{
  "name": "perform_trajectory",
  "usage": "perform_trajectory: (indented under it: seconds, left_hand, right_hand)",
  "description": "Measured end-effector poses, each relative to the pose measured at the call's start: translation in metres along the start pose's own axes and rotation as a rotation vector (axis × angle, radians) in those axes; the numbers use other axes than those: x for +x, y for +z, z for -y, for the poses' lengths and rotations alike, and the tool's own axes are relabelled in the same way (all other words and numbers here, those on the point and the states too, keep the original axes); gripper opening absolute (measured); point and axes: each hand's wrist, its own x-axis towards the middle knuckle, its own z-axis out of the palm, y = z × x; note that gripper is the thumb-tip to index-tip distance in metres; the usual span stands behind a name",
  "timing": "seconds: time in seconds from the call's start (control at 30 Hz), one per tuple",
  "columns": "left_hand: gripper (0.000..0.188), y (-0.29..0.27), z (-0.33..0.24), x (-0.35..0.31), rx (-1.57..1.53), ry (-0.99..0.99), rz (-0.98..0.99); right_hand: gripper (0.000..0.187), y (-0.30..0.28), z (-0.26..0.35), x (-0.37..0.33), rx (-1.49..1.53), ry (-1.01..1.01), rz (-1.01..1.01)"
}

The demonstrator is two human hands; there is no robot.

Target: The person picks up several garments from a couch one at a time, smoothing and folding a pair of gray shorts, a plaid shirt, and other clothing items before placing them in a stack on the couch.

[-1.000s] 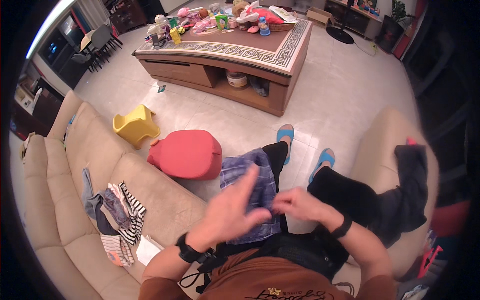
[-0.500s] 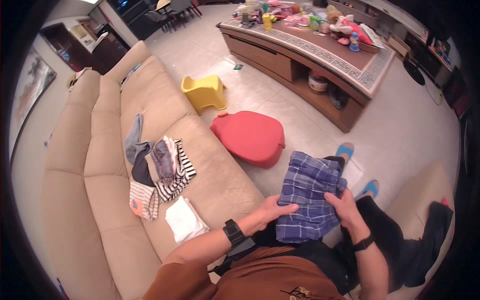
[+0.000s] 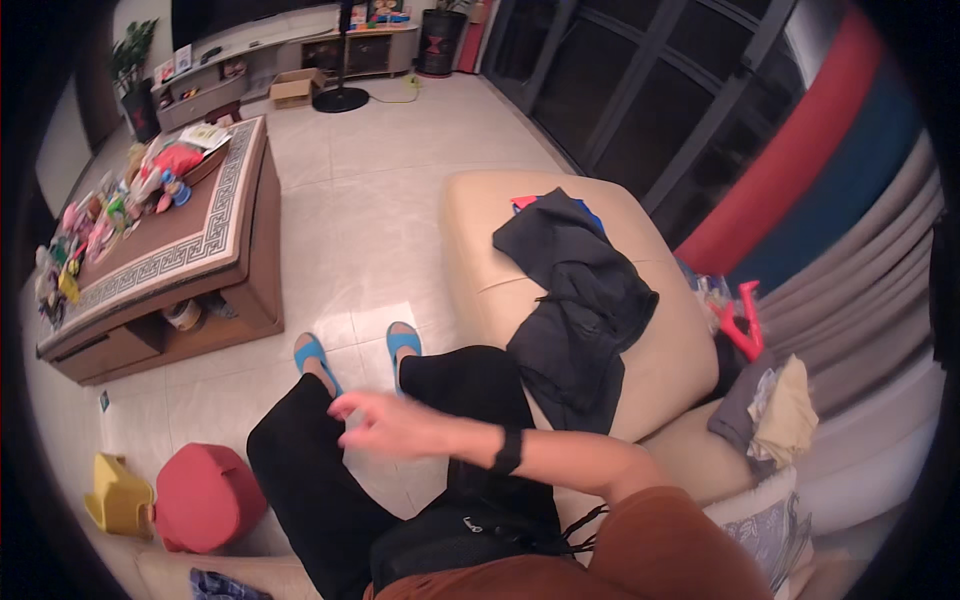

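Note:
My right hand (image 3: pixel 388 426) reaches across above my lap, a dark band on its wrist. Its fingers are loosely bent and apart, slightly blurred, with nothing in them. My left hand is out of view. The blue plaid garment (image 3: pixel 228 586) lies on the sofa at the lower left edge, partly cut off. Dark trousers or a similar dark garment (image 3: pixel 585 300) are spread over the beige ottoman (image 3: pixel 470 230) to my right, with bits of red and blue cloth beneath.
A brown coffee table (image 3: pixel 262 215) loaded with toys stands at the left. Near me are a red stool (image 3: pixel 205 498) and a yellow step stool (image 3: pixel 120 495). Crumpled clothes (image 3: pixel 785 415) lie at the right by the curtains (image 3: pixel 870 270). A floor stand (image 3: pixel 341 99) rises at the back.
My view has swung right, toward the ottoman. The plaid garment has left both hands and now lies on the sofa. My right hand is empty, and my left hand has gone out of view.

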Motion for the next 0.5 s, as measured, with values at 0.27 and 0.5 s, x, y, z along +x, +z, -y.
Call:
perform_trajectory:
  seconds: [0.27, 0.5]
  left_hand:
    - [0.059, 0.069, -0.146, -0.057, 1.152, 0.838, -0.054]
    - [0.064, 0.101, -0.148, -0.048, 1.231, 0.362, 0.342]
  right_hand:
    - [0.054, -0.191, -0.047, -0.139, -1.31, 0.385, -1.116]
    - [0.055, -0.238, -0.156, -0.248, 0.716, 0.469, -1.419]
